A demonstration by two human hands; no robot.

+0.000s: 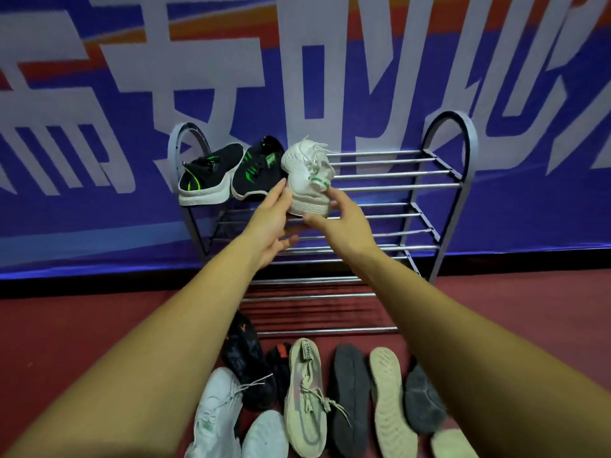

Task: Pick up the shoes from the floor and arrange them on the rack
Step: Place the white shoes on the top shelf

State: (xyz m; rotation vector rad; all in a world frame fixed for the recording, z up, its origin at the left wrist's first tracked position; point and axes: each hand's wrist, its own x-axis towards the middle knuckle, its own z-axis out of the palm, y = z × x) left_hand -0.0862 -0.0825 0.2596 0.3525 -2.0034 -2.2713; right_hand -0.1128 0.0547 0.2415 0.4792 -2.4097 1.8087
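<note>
A white sneaker [307, 173] sits on the top tier of the metal shoe rack [396, 173], toe toward the wall, beside two black sneakers with green marks [211, 175] [256, 171]. My left hand [272, 223] touches the white sneaker's heel from the left and my right hand [337, 219] touches it from the right, fingers spread around the sole. On the floor below lie several shoes: a white one [216, 411], a beige one [305, 395], a black one [246, 361], a grey one [350, 401].
The rack's right side and lower tiers are bare rods. A blue banner wall [99, 209] stands behind the rack. The floor [66, 332] is red carpet. An upturned beige sole [388, 401] and another grey shoe [423, 401] lie at the right.
</note>
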